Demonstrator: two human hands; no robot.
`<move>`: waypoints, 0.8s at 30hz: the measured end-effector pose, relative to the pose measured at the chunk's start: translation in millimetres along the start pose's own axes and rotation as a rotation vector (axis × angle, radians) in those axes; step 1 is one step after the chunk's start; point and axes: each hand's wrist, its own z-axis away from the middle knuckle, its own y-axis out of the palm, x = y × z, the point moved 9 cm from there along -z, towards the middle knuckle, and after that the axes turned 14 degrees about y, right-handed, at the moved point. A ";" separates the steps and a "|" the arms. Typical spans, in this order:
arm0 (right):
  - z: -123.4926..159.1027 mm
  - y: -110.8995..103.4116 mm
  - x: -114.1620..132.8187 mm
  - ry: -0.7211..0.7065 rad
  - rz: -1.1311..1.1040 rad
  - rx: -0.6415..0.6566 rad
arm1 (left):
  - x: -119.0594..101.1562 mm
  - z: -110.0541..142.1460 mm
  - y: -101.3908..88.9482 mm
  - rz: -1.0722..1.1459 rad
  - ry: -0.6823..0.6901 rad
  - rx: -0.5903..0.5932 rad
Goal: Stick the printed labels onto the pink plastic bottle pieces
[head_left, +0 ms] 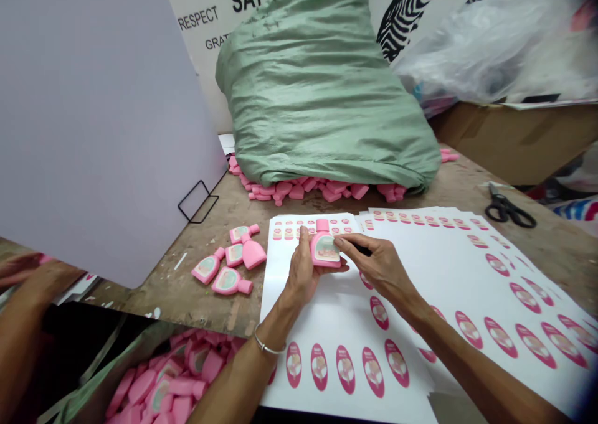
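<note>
My left hand (304, 265) is closed around a small pink toy bottle (322, 225), holding it upright over the printed sheets. On the bottle's front is a pale green label (326, 248). The thumb and forefinger of my right hand (369, 256) are pinched together at the label's right edge; a dark patch shows under its curled fingers, too unclear to name. Beneath both hands lie white sticker sheets (336, 318) printed with pink oval labels. Left of the sheets rests a group of labelled pink bottles (227, 281), one of them unlabelled side up.
A big green sack (317, 100) leans at the back, pink bottles (331, 190) spilling under it. Black scissors (509, 212) lie right. A grey panel (103, 113) with a wire foot (199, 202) stands left, another person's arm (28, 312) beyond. Below is an open bag of bottles (163, 380).
</note>
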 end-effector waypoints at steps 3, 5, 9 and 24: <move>-0.1 -0.2 2.1 -0.010 0.004 -0.005 | 0.2 -0.5 -0.4 0.001 0.001 0.014; -0.3 -0.8 3.4 -0.017 0.009 -0.015 | 0.2 -0.7 0.3 0.001 0.002 0.038; 0.4 -0.2 5.7 -0.046 0.032 -0.040 | -3.9 0.3 5.4 0.012 0.017 0.117; -20.6 10.7 -7.4 0.058 0.043 0.104 | -11.9 25.3 20.5 -0.059 -0.046 0.309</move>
